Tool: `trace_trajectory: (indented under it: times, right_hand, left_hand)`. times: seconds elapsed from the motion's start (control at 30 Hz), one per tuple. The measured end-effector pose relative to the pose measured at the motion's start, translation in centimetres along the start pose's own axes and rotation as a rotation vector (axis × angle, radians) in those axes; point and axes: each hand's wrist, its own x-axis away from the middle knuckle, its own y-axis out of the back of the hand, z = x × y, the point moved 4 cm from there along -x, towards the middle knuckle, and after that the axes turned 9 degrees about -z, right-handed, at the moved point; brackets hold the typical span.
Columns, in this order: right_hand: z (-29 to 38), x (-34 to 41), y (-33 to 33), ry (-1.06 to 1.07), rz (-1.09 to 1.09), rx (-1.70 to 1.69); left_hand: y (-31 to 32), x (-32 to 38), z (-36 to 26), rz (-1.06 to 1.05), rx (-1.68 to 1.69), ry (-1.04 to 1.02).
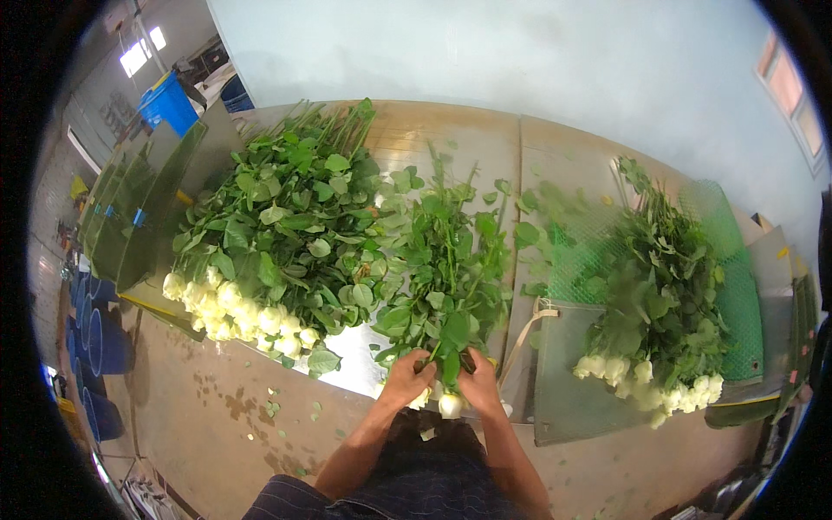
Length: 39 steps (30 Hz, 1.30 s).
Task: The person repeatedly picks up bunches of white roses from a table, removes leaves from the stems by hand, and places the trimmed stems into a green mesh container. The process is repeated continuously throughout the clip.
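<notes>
Before me lies a small spread of white roses, their leafy stems (448,260) pointing away and their blooms towards my body. My left hand (408,378) grips a stem just above the heads at the near table edge. Beside it, my right hand (480,382) has its fingers curled around the stem and leaves over a white rose bloom (450,405); leaves partly hide these fingertips. A large heap of white roses (279,214) rests on the left of the metal table (406,140). Another bunch of white roses (656,312) lies to the right.
Green plastic mesh (738,292) lies under the right bunch, with a grey-green sheet (575,383) and a strap (530,325) beside it. Green-grey divider panels (159,208) stand at the left. Blue buckets (107,344) line the floor there. A pale wall (487,58) rises behind the table.
</notes>
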Motion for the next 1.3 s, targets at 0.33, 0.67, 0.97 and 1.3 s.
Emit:
trace_trajectory:
  times: [0.33, 0.67, 0.97, 1.3]
  right_hand:
    - [5.5, 2.8, -4.2, 0.130, -0.125, 0.039]
    - [1.8, 2.2, -12.5, -0.155, 0.059, -0.081]
    - [1.5, 2.4, -10.4, -0.175, 0.062, -0.025]
    - [-0.1, 1.1, -7.6, -0.149, 0.115, -0.157]
  left_hand:
    - [1.8, 1.0, 0.3, 0.325, 0.798, 0.283]
    - [14.7, -4.1, 7.5, -0.058, 0.475, 0.321]
    - [15.8, -5.0, 7.5, -0.297, -0.678, -0.346]
    - [14.1, -1.9, 6.6, -0.209, -0.444, -0.057]
